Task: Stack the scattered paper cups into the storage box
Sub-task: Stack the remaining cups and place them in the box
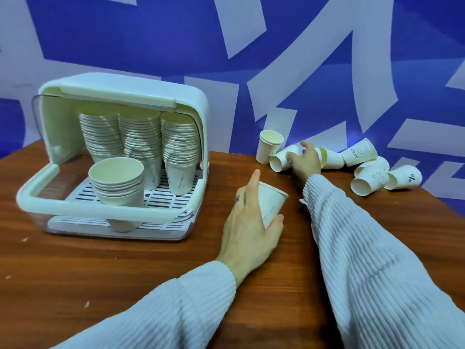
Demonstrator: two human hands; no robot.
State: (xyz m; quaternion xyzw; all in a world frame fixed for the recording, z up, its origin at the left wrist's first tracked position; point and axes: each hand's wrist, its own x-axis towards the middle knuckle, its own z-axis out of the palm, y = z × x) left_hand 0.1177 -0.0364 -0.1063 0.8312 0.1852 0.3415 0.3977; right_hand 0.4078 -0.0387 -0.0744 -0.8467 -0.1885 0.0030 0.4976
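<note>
Head cam: task looks well along. The box [75,205], lid flipped up, holds three tall stacks [141,144] at the back and a short stack [118,182] in front on its slatted tray. Left to do: approx. seven loose cups [364,170] in a scatter at the far right of the table [125,273], one upright, the rest on their sides, plus the two in hand.

Left hand [249,227] is curled round a cup [273,205], thumb under it, index finger straight, mouth tilted up and right; it sits between box and scatter. Right hand [303,161] reaches into the scatter w/ fingers wrapped over a lying cup [283,157]; the grip looks made, not yet lifted.

Materials: cups are thin white paper, tapered, rolled rims, pale inside, some w/ small prints ("HELLO", "%"). Box is smooth pale plastic, rounded corners, clear lower walls. Table is glossy reddish wood-grain. Sleeves are ribbed light knit.
</note>
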